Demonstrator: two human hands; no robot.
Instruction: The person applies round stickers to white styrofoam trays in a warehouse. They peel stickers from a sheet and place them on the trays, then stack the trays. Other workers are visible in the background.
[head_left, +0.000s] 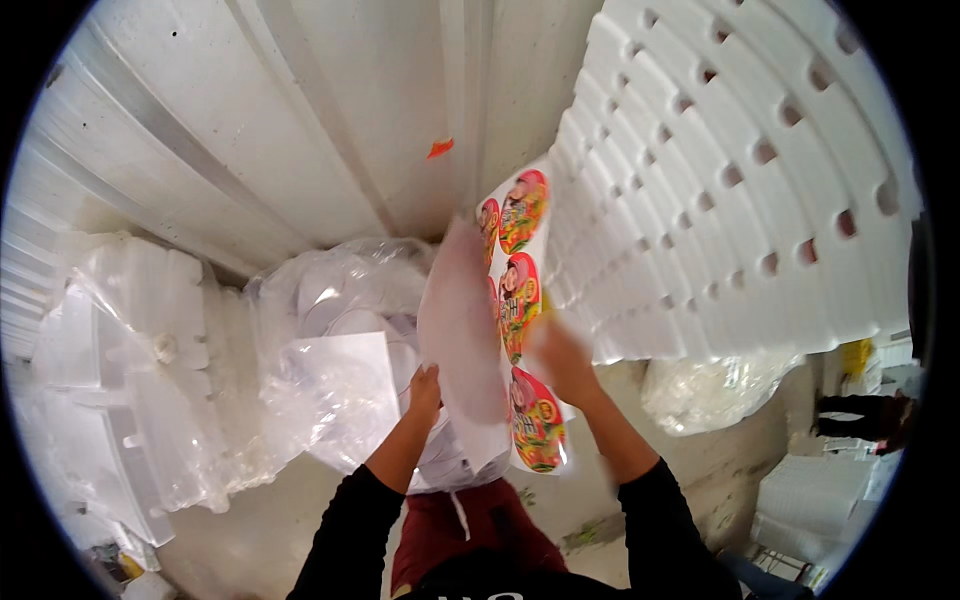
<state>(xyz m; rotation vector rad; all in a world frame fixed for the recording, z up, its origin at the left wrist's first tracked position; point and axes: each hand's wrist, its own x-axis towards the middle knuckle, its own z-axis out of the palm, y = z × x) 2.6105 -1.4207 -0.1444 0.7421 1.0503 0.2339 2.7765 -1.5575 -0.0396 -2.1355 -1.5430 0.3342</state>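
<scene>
My left hand (426, 391) grips the near left edge of a large white sheet (463, 345), which bows upright in front of me. Just right of it stands a sheet of oval printed stickers (519, 307), red, yellow and green, each with a picture and writing. My right hand (561, 358) is blurred at the sticker sheet's right edge; its fingers are too smeared to show a grip. Below and left of the sheets lies a clear plastic bag (352, 277) with round white items inside, and a flat white square piece (349, 375) rests at the bag.
Tall stacked white foam boxes (720, 195) with holes stand at the right. Plastic-wrapped white foam pieces (135, 360) are at the left. A corrugated metal wall (352, 112) rises ahead. A filled clear bag (712, 390) lies on the floor, and a person (862, 416) is at far right.
</scene>
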